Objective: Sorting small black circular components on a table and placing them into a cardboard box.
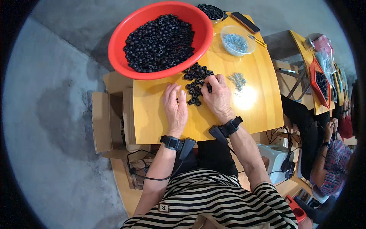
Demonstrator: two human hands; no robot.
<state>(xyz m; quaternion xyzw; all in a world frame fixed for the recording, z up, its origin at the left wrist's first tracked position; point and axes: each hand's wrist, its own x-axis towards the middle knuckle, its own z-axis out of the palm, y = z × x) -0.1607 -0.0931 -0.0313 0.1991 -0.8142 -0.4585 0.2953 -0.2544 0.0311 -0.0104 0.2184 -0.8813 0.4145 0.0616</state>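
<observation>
Small black ring-shaped plastic parts [193, 86] lie in a loose pile on the yellow table [152, 126], between my hands. My right hand [219, 97] reaches over the pile's right side, its fingers curled and pinched on one black part [209, 87]. To the left of the pile my left hand [176, 110] rests on the tabletop with fingers stretched forward and the thumb apart. A bit of something dark shows between thumb and fingers, too small to name. Right of my right hand lies a small heap of shiny metal pieces [238, 81].
A big red basin [118, 57] full of black parts overhangs the far left table edge. Beyond stand a metal bowl [221, 18], a phone [245, 22], a clear tub [248, 47] of metal pieces and a yellow cutter [260, 41]. Another person [331, 164] sits at right.
</observation>
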